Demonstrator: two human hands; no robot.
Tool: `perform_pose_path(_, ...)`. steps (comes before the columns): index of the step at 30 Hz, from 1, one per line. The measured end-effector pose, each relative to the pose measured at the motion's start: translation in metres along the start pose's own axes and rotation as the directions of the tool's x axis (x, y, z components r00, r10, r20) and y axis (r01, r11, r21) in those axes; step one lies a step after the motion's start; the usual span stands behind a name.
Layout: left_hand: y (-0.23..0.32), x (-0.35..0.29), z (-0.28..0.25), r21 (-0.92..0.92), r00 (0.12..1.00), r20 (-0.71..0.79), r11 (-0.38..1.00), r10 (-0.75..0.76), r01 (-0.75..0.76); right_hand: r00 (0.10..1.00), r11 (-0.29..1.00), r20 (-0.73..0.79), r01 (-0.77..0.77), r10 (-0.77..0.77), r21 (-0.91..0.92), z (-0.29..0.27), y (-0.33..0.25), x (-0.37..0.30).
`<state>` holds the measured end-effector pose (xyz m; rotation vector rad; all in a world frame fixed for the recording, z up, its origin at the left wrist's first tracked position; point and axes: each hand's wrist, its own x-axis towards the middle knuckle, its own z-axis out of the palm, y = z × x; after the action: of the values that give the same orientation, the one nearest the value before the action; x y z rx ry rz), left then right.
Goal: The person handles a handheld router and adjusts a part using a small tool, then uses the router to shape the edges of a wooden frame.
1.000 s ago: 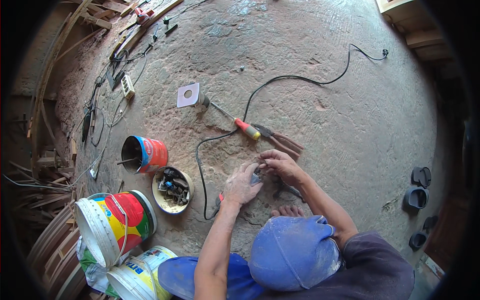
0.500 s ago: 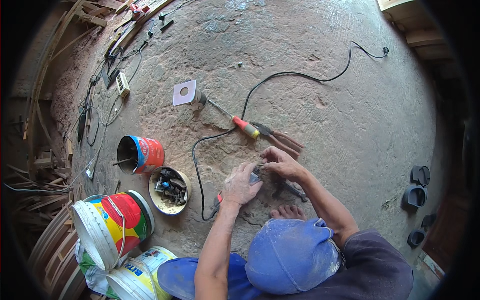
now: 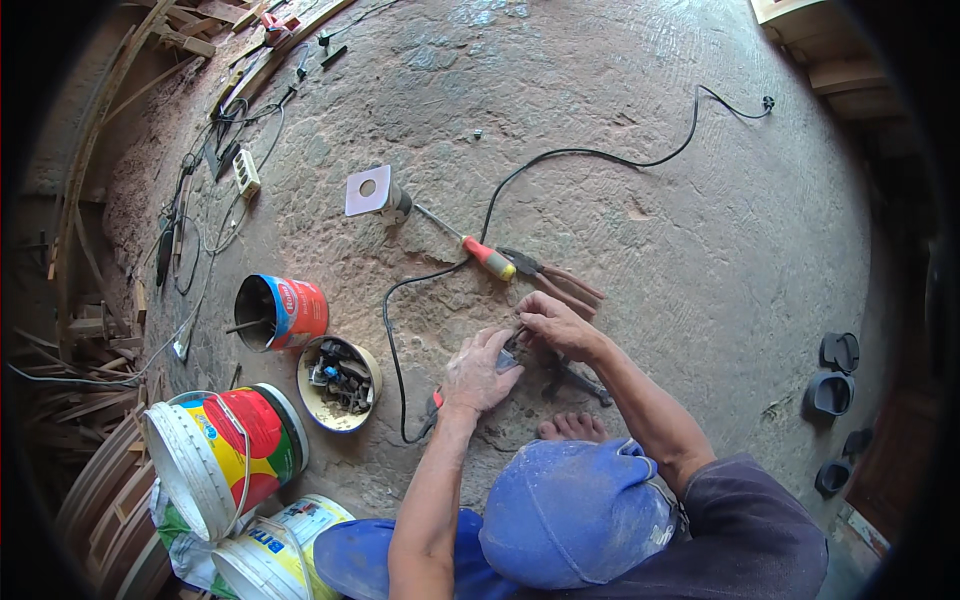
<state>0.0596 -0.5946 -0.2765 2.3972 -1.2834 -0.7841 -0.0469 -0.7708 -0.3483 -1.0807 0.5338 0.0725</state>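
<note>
My left hand is closed round a corded power tool, whose grey end shows beside the fingers; most of its body is hidden under the palm. My right hand pinches at the tool's far end, on a small dark piece too hidden to name. Just beyond the hands lie pliers with reddish-brown handles and a screwdriver with a red and yellow handle. A black cord runs from near the tool across the floor to a plug.
At the left stand a round tub of small dark parts, a red and blue can and two paint buckets. A square-plated tool base lies ahead. A power strip, loose cables and wood scraps are far left; sandals are right.
Both hands stay at the tool, with the right fingers shifted very slightly. The whole view has moved a little; nothing has been put down or picked up.
</note>
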Motion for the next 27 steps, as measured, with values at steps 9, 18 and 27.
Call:
perform_pose_path(9, 0.0, 0.0, 0.001, -0.007, 1.0, -0.002, 1.0, 0.0, 0.0, 0.999, 0.987, -0.036, 0.01, -0.016, -0.159, 0.005, 0.005, -0.001)
perform_pose_path(18, 0.001, -0.001, -0.002, -0.018, 1.0, -0.004, 1.0, 0.001, -0.001, 0.988, 0.995, -0.155, -0.034, 0.02, -0.093, 0.007, 0.004, -0.009)
perform_pose_path(27, -0.001, -0.002, 0.0, -0.01, 1.0, -0.002, 1.0, -0.001, 0.001, 0.981, 0.976, -0.158, 0.076, -0.109, -0.202, 0.002, 0.012, -0.017)
